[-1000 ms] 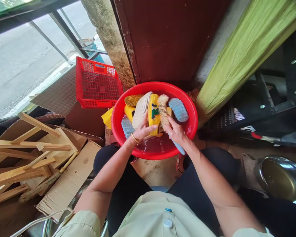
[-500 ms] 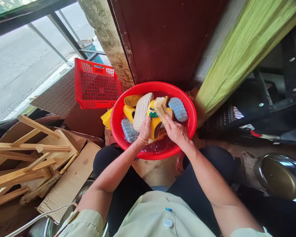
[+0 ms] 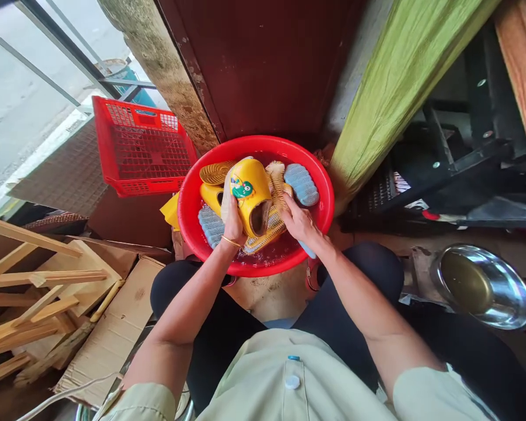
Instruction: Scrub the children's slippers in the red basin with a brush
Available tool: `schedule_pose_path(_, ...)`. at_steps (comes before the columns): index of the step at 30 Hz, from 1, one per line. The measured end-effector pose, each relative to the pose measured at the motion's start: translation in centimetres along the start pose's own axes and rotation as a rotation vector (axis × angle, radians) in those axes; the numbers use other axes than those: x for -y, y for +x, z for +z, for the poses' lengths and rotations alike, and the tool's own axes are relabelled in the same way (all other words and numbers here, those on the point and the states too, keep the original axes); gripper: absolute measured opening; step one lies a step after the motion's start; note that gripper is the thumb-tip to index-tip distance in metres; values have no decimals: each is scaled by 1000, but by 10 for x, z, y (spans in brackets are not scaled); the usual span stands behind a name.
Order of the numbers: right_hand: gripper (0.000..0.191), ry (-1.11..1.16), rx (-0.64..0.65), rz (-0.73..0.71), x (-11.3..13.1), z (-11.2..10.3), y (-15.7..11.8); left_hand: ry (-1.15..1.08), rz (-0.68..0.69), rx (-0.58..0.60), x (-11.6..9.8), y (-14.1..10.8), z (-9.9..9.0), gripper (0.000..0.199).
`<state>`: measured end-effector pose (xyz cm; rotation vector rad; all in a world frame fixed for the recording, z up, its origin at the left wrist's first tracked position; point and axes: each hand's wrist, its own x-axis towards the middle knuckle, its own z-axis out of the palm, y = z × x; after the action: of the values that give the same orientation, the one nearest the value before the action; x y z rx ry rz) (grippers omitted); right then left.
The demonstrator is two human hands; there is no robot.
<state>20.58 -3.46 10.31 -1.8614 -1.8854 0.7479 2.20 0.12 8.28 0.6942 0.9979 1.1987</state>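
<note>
My left hand [image 3: 234,224] grips a yellow slipper [image 3: 258,175] with a green cartoon patch on its upper, tilted so its opening faces me. In my right hand [image 3: 298,221] is a scrubbing brush [image 3: 277,190] with pale bristles, held just right of the slipper. Both are over a red basin [image 3: 328,234] of dark, sudsy water. Other footwear lies in the basin: a yellow-brown sole [image 3: 217,173] at the back left, a blue slipper [image 3: 301,183] at the right and another blue one [image 3: 210,225] at the left. A yellow footbed shows beneath the held slipper.
A red plastic crate [image 3: 146,149] stands behind and left of the basin. Wooden stools [image 3: 48,280] and flattened cardboard [image 3: 109,327] lie at the left. A green curtain [image 3: 377,88] hangs at the right, and a metal pot [image 3: 482,286] sits on the floor at the right.
The yellow slipper has been lifted and turned so its patterned upper faces up, covering the pale sole. The brush has come off the patch to the right. The view has shifted slightly right.
</note>
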Motion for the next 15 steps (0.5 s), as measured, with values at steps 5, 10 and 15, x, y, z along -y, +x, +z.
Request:
schedule_pose_path(5,56,237,150,-109,9,10,-22,-240,-143,-3,-14,6,-1,78)
schedule_pose_path(10,57,333,206,-198,6,25,-46,-422,-229,56,-24,16,-15,80)
schedule_pose_path(15,58,242,-34,-165,-2,18,-11,-312,-514,141,-21,-2,-12,82)
